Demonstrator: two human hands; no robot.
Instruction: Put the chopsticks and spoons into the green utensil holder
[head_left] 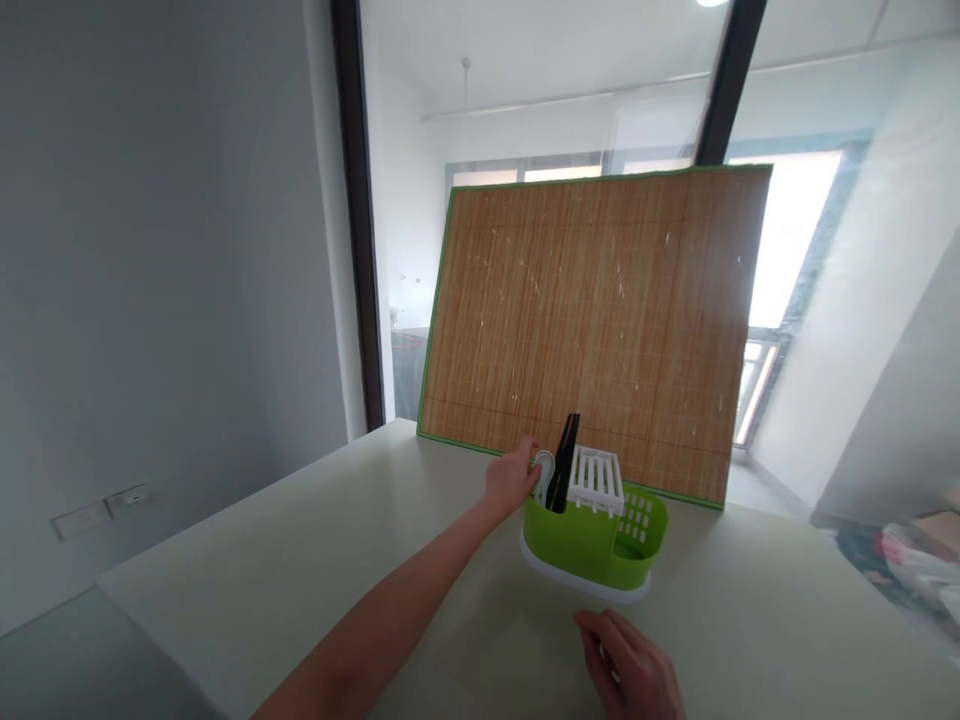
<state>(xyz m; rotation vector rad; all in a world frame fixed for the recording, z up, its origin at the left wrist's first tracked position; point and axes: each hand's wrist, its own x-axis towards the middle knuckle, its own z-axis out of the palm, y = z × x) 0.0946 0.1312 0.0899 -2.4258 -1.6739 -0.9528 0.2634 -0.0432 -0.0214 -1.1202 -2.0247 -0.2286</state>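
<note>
Plastic caddy (pixel 600 545), glossy green, stood mid-frame on the table (pixel 300 560); left hand (pixel 511 478) pinched its white utensil (pixel 542 468). Right hand (pixel 634 672), lower edge, lay loosely curled, partly cut off.

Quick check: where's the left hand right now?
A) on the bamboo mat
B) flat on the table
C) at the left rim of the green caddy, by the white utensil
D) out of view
C: the left hand reaches the green caddy at its left rim, fingers at the white utensil.
</note>
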